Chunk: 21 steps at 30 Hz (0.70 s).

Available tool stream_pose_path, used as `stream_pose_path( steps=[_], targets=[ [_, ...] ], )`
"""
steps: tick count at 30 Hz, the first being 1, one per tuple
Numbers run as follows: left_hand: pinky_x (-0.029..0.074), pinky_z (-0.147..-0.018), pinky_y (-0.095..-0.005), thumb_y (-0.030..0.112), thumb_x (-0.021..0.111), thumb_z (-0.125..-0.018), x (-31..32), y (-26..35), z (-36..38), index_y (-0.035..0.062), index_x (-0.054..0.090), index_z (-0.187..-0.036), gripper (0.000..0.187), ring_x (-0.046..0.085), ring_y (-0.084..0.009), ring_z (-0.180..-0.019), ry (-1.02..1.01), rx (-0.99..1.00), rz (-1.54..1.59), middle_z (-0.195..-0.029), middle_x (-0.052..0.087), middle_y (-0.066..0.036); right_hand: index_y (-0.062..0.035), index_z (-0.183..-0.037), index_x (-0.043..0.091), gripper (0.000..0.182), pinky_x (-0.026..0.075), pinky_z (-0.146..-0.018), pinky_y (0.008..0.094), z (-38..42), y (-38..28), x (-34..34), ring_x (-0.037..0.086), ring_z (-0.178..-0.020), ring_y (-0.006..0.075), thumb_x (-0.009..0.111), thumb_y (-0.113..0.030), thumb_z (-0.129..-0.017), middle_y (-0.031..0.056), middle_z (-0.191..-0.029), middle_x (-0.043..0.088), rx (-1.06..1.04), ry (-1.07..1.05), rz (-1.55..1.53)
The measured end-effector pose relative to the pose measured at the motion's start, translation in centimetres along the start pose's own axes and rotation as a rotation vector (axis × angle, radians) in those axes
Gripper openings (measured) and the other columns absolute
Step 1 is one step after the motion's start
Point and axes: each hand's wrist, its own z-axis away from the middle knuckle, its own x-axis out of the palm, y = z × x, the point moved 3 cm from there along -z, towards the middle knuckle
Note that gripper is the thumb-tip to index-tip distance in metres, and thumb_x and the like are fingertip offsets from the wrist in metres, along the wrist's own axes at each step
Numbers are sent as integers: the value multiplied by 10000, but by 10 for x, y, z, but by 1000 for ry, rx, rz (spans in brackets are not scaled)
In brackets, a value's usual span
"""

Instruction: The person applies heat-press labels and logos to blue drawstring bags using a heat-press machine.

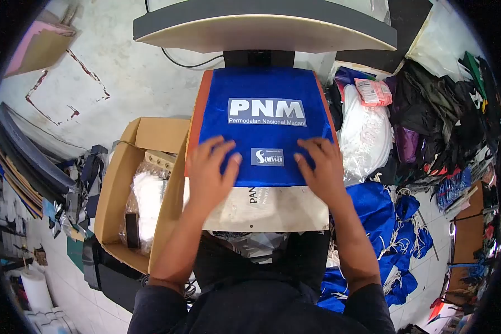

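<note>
A blue cloth (pixel 261 83) is spread over the lower plate of what looks like a heat press. A clear-edged transfer with white "PNM" lettering (pixel 267 112) lies on its upper part. Below that sits a smaller transfer reading "Saiwa" (pixel 267 157). My left hand (pixel 211 170) rests on the cloth's left side, fingers spread. On the right side, my right hand (pixel 322 167) also lies with fingers apart, thumb and fingertips near the small transfer's right. Neither hand holds anything. A pale board (pixel 295 209) with printed letters shows below the cloth's lower edge.
The press's curved upper plate (pixel 261 33) hangs raised beyond the cloth. At left stands an open cardboard box (pixel 111 206) with plastic-wrapped white items and a power strip (pixel 160 160). Blue drawstring bags (pixel 367 211) are piled at right, below white bundles (pixel 364 133) and dark fabric (pixel 426 106).
</note>
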Motion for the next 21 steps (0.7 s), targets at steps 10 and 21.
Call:
stream_pose_path(
  steps=[10, 21],
  targets=[
    [340, -1025, -490, 361, 630, -903, 31, -60, -62, 169, 700, -1156, 325, 499, -316, -1204, -124, 93, -298, -1256, 590, -107, -115, -1090, 706, 282, 397, -901, 437, -38, 46, 27, 576, -1004, 271, 666, -280, -865, 64, -1069, 642, -22, -16, 266],
    [346, -1012, -515, 393, 628, -893, 39, -66, -61, 172, 702, -1142, 341, 523, -297, -1151, -70, 102, -332, -1202, 610, -94, -109, -1090, 707, 284, 389, -912, 453, -39, 46, 31, 562, -1014, 271, 658, -285, -872, 70, -1074, 618, -25, 0, 259]
  ],
)
